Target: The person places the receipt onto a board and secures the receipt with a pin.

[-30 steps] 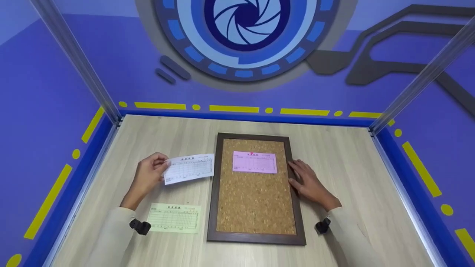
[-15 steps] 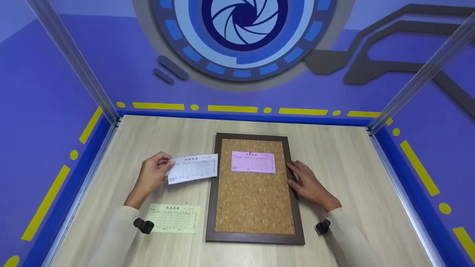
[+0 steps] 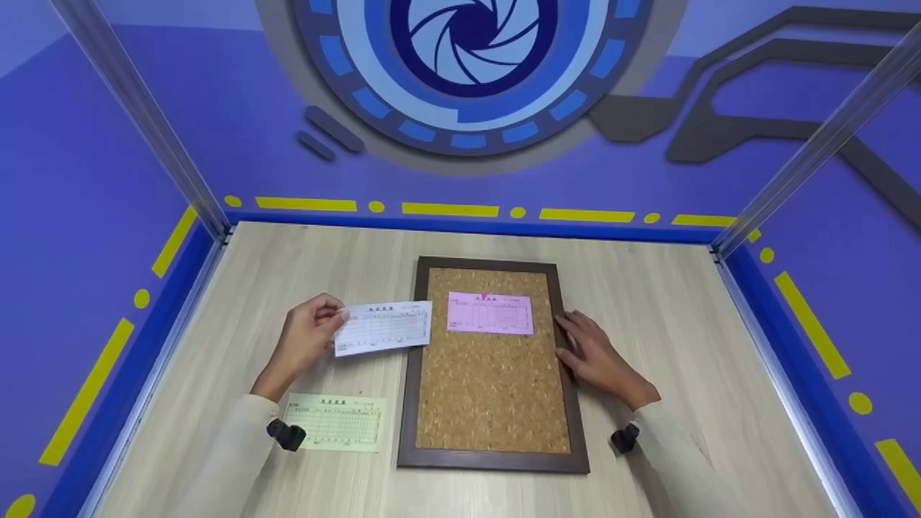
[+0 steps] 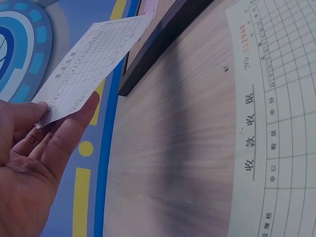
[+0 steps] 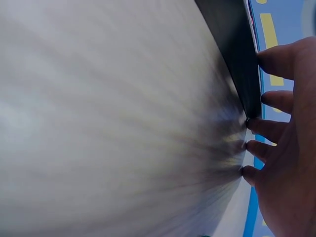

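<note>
White printed receipt slip held at its left end, its right end over the left side of a framed corkboard.
The left grip is clamped on the slip, thumb against fingers; the right grip has fingers apart, tips against the board's right edge. The paper looks light, flexible and easily creased, so a gentle pinch at a short end should suit; the board looks rigid, best steadied by its rim.
</note>
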A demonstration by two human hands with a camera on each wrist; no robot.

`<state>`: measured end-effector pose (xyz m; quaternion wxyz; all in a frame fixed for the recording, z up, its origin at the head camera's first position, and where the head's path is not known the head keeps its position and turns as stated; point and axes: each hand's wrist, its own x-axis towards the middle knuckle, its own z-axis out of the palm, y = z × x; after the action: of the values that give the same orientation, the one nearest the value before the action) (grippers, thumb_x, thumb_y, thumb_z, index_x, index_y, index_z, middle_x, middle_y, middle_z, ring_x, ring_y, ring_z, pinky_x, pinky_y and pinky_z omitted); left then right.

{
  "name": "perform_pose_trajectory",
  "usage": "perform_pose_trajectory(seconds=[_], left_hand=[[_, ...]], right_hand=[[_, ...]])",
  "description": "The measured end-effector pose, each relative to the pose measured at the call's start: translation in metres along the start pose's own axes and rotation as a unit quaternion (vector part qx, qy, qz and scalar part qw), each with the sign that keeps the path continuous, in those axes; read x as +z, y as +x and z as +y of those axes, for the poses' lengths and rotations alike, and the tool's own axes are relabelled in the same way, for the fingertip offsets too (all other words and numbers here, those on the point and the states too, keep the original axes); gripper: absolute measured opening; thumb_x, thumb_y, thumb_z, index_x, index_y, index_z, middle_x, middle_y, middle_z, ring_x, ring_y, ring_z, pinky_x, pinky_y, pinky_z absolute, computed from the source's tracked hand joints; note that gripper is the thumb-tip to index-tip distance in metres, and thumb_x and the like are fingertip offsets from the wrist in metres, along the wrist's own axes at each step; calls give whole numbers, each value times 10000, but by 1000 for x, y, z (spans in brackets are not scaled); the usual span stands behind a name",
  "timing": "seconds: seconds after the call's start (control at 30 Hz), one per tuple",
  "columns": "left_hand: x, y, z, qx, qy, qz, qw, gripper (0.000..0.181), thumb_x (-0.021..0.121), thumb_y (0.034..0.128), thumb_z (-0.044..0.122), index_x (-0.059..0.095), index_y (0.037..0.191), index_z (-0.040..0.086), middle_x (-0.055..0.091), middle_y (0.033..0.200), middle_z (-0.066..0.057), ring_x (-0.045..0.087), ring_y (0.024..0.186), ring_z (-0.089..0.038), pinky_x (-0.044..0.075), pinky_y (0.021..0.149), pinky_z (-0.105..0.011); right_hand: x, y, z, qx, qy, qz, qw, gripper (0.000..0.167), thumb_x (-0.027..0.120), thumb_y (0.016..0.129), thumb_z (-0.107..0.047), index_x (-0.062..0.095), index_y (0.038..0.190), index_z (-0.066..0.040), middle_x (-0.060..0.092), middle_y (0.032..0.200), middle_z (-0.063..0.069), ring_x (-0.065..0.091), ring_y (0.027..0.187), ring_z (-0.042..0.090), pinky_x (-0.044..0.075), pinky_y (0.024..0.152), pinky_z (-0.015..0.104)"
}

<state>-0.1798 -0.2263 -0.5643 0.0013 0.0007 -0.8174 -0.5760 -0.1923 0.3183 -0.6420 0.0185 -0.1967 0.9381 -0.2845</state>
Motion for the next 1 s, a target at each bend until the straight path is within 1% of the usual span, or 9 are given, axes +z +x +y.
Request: perform_pose_trajectory(seconds=[0.2, 0.3, 0.43, 0.57, 0.7, 0.87, 1.0], left_hand=[[7, 1, 2, -76, -32, -35, 10000, 103, 696, 1074, 45, 707, 1150, -24, 765, 1051, -172, 665, 798, -170, 516, 535, -249], [10, 1, 2, -59, -42, -57, 10000, 104, 692, 1078, 51, 708, 1152, -20, 764, 1058, -172, 664, 804, -180, 503, 535, -230], [12, 2, 1, -20, -41, -97, 9999, 99, 693, 1078, 54, 710, 1145, -16, 762, 1049, -159, 662, 806, -174, 499, 534, -231], [15, 3, 0, 2, -36, -122, 9999, 80, 697, 1072, 43, 712, 1130, -11, 760, 1028, -146, 660, 794, -159, 510, 538, -240], [17, 3, 1, 38, -158, -157, 9997, 71, 707, 1062, 27, 713, 1120, -13, 758, 1012, -148, 662, 776, -152, 526, 530, -257], [20, 3, 4, 25, -344, -194, 9992, 68, 708, 1053, 4, 711, 1116, -22, 754, 1006, -167, 664, 772, -170, 535, 520, -272], [23, 2, 6, -8, -209, -209, 9996, 80, 705, 1064, 32, 717, 1133, -9, 755, 1026, -155, 660, 793, -178, 537, 542, -273]], right_hand=[[-1, 0, -2, -49, -35, -33, 10000, 698, 688, 1090, -296, 430, 1657, 19, 385, 1702, 314, 290, 1609, 536, 247, 1266, 737], [-2, 0, -3, -60, -18, -56, 10000, 702, 690, 1085, -292, 431, 1652, 29, 383, 1698, 324, 287, 1608, 542, 242, 1266, 741], [-2, -1, -3, -81, 14, -79, 9999, 703, 695, 1081, -288, 437, 1645, 41, 381, 1694, 338, 284, 1606, 550, 238, 1265, 744], [-2, -2, -2, -29, 43, -68, 10000, 715, 696, 1082, -295, 423, 1656, 33, 372, 1707, 323, 276, 1614, 540, 239, 1268, 740], [-2, -1, -2, 46, 119, 32, 9999, 716, 700, 1078, -271, 412, 1668, 15, 361, 1724, 297, 279, 1619, 520, 253, 1268, 729], [-3, 1, -4, -79, 140, 207, 9997, 684, 715, 1061, -205, 442, 1649, 14, 368, 1713, 296, 306, 1602, 524, 273, 1255, 737], [-3, 2, -8, -68, 298, 287, 9991, 673, 733, 1053, -209, 472, 1637, -2, 366, 1715, 294, 291, 1609, 525, 264, 1255, 746]])
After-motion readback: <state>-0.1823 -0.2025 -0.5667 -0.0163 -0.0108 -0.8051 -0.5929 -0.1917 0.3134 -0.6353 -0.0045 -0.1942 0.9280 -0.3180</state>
